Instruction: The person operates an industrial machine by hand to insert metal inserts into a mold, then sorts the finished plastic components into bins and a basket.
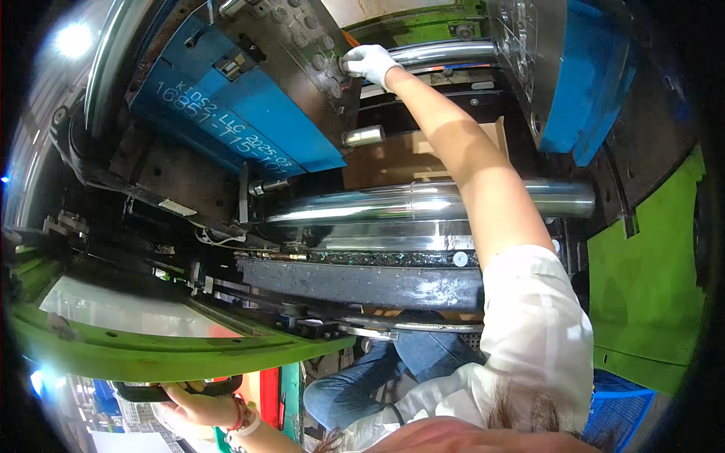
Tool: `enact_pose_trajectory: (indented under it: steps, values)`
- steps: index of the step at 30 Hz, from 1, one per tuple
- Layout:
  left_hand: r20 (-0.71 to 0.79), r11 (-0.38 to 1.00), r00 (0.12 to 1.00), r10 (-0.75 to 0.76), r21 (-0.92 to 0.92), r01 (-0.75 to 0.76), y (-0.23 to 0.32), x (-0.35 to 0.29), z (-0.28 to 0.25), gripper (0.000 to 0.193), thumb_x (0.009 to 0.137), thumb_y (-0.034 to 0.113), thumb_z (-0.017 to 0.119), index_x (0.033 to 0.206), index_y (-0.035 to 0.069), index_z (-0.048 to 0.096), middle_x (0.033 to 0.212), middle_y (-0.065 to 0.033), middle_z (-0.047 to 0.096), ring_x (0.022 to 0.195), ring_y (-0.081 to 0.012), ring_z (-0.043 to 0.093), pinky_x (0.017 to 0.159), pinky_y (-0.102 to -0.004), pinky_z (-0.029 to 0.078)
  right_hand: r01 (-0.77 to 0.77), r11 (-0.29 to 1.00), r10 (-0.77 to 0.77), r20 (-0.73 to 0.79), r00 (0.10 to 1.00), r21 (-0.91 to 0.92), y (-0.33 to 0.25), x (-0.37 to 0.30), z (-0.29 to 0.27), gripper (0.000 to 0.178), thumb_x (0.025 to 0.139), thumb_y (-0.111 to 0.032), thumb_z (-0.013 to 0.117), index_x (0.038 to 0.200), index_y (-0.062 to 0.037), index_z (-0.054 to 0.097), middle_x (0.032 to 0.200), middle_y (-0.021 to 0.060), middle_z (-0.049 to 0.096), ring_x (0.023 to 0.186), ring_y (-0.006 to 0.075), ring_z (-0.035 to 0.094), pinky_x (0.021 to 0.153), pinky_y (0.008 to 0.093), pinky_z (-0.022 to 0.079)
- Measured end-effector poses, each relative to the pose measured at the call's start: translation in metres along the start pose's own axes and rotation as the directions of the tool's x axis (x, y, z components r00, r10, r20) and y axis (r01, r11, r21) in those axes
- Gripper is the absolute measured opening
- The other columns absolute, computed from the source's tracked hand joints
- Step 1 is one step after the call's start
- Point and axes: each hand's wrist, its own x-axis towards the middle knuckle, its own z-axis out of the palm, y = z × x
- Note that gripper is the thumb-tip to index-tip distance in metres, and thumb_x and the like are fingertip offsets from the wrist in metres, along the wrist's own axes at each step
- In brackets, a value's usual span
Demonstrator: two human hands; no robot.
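Note:
My left hand (198,409), bare and with bracelets at the wrist, is closed round the black handle (142,392) of a green machine door (189,353). Across the machine reaches my right arm. Its hand (370,63), in a white glove, has its fingers curled against a steel mould face (306,64) with round cavities, near the far edge. Whatever those fingertips hold, if anything, is hidden. Blue side plates (234,113) with handwritten marks belong to that mould half. From its lower corner sticks out a shiny guide pin (364,136).
Facing it on the right stands the other mould half (581,83), also blue-sided. A thick polished tie bar (347,204) runs below my right forearm, another bar (445,52) behind. Brown cardboard (393,157) lies between the halves. A blue basket (623,408) stands at lower right.

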Motion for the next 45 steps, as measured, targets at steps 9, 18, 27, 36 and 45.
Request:
enact_pose_trajectory:
  steps: [9,18,27,36,45]
  values:
    - [-0.170,0.996,0.984,-0.055,0.061,0.066,-0.002,0.000,0.004,0.026,0.088,0.013,0.052,0.110,-0.002,0.054,0.063,0.0016,0.043,0.049,-0.0048,0.032,0.044,-0.0206,0.024,-0.130,0.828,0.076,0.121,0.990,0.545,-0.007,-0.011,-0.012,0.028,0.081,-0.008,0.068,0.105,0.0058,0.062,0.093,0.0118,0.067,0.078,0.0165,0.064,0.071,0.0262,0.053]
    - [-0.006,0.966,0.983,0.182,0.188,-0.178,-0.030,0.008,-0.021,0.031,0.089,0.016,0.052,0.115,-0.002,0.053,0.063,0.0012,0.045,0.048,-0.0050,0.033,0.044,-0.0206,0.024,-0.173,0.844,0.099,0.169,0.981,0.507,-0.005,-0.015,-0.008,0.036,0.083,-0.010,0.067,0.113,0.0053,0.057,0.105,0.0110,0.064,0.091,0.0173,0.063,0.082,0.0280,0.053]
    - [-0.014,0.950,0.973,0.232,0.215,-0.224,-0.027,0.006,-0.016,0.032,0.090,0.016,0.053,0.116,-0.002,0.052,0.067,0.0013,0.046,0.050,-0.0053,0.032,0.045,-0.0208,0.024,-0.010,0.973,0.000,0.044,0.999,0.230,-0.010,-0.013,-0.006,0.030,0.080,-0.010,0.068,0.107,0.0036,0.062,0.099,0.0093,0.067,0.088,0.0141,0.063,0.079,0.0275,0.052]
    - [0.174,0.651,0.883,0.436,0.616,-0.443,-0.034,0.009,-0.036,0.029,0.092,0.025,0.052,0.107,0.001,0.060,0.090,-0.0141,0.058,0.071,-0.0228,0.057,0.056,-0.0293,0.044,0.127,0.992,-0.127,0.014,0.992,-0.016,0.002,-0.007,0.001,0.031,0.080,-0.017,0.069,0.104,0.0010,0.064,0.097,0.0082,0.068,0.087,0.0129,0.063,0.080,0.0276,0.050]
    - [-0.095,0.989,0.994,0.061,0.140,-0.047,-0.015,0.003,-0.015,0.027,0.090,0.016,0.054,0.100,-0.009,0.057,0.075,-0.0085,0.056,0.060,-0.0126,0.051,0.048,-0.0222,0.039,0.185,0.977,-0.189,-0.034,0.981,-0.106,0.003,-0.005,0.006,0.029,0.078,-0.030,0.064,0.100,-0.0107,0.068,0.102,0.0097,0.067,0.097,0.0252,0.062,0.087,0.0341,0.047]
